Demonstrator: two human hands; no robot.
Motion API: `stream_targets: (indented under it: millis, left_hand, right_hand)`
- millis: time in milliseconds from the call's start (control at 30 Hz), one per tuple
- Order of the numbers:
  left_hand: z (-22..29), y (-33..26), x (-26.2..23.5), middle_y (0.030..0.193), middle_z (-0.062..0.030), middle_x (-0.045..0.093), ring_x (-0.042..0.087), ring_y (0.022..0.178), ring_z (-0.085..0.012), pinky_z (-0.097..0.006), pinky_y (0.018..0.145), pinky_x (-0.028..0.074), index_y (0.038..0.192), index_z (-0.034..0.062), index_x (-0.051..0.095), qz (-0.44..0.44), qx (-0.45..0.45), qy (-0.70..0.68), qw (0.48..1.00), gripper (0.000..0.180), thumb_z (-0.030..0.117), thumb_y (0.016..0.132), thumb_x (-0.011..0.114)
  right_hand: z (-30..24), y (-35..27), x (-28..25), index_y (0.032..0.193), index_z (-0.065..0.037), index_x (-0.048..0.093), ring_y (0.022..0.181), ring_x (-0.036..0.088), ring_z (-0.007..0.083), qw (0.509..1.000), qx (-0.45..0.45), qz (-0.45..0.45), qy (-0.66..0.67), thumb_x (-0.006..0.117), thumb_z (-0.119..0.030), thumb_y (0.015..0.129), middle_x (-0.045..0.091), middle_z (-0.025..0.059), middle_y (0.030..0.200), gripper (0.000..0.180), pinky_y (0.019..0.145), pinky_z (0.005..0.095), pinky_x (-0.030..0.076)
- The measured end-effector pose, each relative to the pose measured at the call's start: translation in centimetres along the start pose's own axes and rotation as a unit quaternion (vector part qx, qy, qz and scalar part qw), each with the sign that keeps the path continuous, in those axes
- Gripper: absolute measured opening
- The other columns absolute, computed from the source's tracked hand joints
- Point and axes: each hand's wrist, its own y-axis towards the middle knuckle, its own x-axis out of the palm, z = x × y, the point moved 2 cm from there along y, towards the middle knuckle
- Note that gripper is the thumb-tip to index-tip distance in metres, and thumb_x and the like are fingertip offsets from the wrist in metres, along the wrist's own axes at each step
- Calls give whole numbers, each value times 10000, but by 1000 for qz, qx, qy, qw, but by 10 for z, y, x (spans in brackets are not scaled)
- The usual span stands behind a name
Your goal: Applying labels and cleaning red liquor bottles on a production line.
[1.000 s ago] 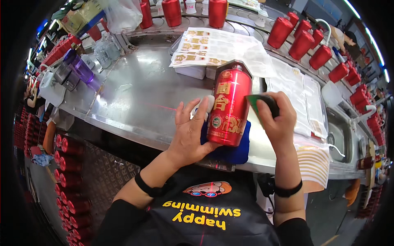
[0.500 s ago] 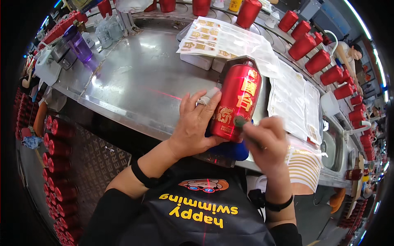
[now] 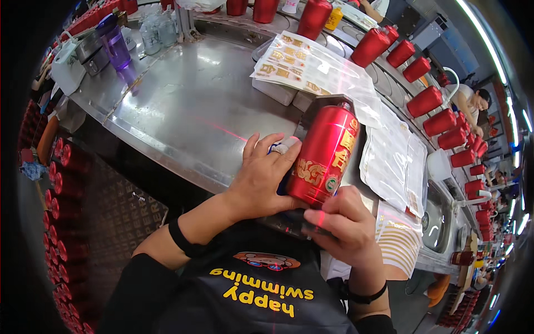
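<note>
A red bottle point(image 3: 325, 156) with gold decoration lies tilted at the near edge of the steel worktop point(image 3: 189, 106), its capped neck pointing away from the person toward the far side. The left hand point(image 3: 261, 178) lies flat against the bottle's left flank, fingers spread and loosely curved around it, steadying rather than gripping. The right hand point(image 3: 345, 228) is curled at the bottle's base, its fingers closed on a small dark tool point(image 3: 306, 225) pressed near the bottom of the bottle; what kind of tool cannot be made out. A scrap of blue cloth point(image 3: 278, 167) shows under the left fingers. Just beyond the bottle, clear bags of gold sticker sheets point(image 3: 303, 61) rest on pale boxes in the middle of the worktop, and more flat clear bags point(image 3: 395, 161) lie toward its right edge. A stack of sheets with gold stripes point(image 3: 400, 245) sits at the near right corner. A row of red bottles point(image 3: 439, 117) curves along the far right rim, all capped, their contents hidden. At the far left corner stand a purple cup point(image 3: 115, 44) and clear jars point(image 3: 157, 30).
</note>
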Motion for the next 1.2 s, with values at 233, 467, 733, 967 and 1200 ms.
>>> stream_targets:
  millis: [233,467,733,967,1200]
  left_hand:
    - [1,2,-3,1188,-184,597,402,1288,-362,-583,1101,197,1406,-18,427,8,-7,-23,1000,986,596,697,734]
    - [3,1,-3,1326,-213,527,378,1314,-393,-571,1118,197,1472,5,335,17,12,-51,998,1012,548,723,745]
    - [-7,-2,7,1462,-243,377,352,1319,-445,-555,1140,167,1533,32,184,-59,-19,-178,982,1058,528,771,726]
    - [0,0,-3,1418,-243,421,396,1290,-425,-575,1125,179,1539,47,169,-11,35,-23,999,1043,429,756,742]
    - [-16,2,1,1496,-266,321,317,1381,-403,-423,1151,240,1530,3,158,-96,-45,-311,945,989,244,743,707]
  right_hand:
    - [-4,-1,-2,1005,-50,684,691,546,224,991,-18,-37,124,824,24,634,537,81,799,403,570,312,433]
    - [1,-7,-4,997,-78,697,684,545,225,998,21,23,60,838,-14,626,549,62,781,402,575,319,426]
    - [2,-6,-6,995,-66,695,705,570,218,991,111,60,-46,833,-3,639,562,80,808,387,586,314,448]
    - [-1,3,-7,994,-66,686,706,555,227,982,127,40,-130,840,-15,625,552,74,800,402,587,324,442]
    - [0,9,-7,953,-50,705,698,541,223,978,151,82,-122,827,-13,622,546,62,797,355,598,312,426]
